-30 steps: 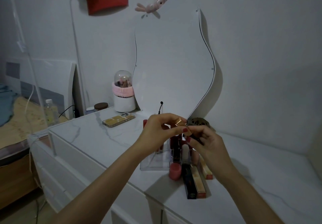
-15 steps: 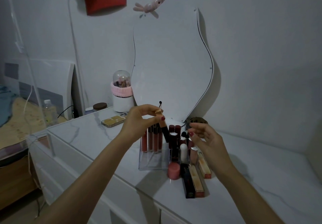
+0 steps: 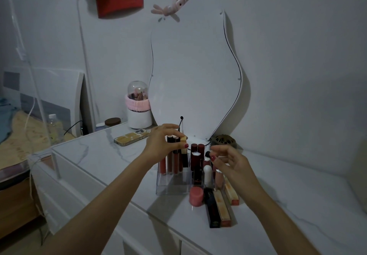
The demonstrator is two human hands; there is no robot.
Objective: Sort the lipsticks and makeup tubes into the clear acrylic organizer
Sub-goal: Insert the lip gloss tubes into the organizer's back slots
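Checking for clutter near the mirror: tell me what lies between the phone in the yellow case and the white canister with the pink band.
Nothing: in the head view, bare marble tabletop separates the phone from the canister.

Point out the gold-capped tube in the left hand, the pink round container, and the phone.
gold-capped tube (image 3: 183, 140), head view, on its gold cap.
pink round container (image 3: 196, 196), head view, on its front side.
phone (image 3: 132, 137), head view, middle of its yellow case.
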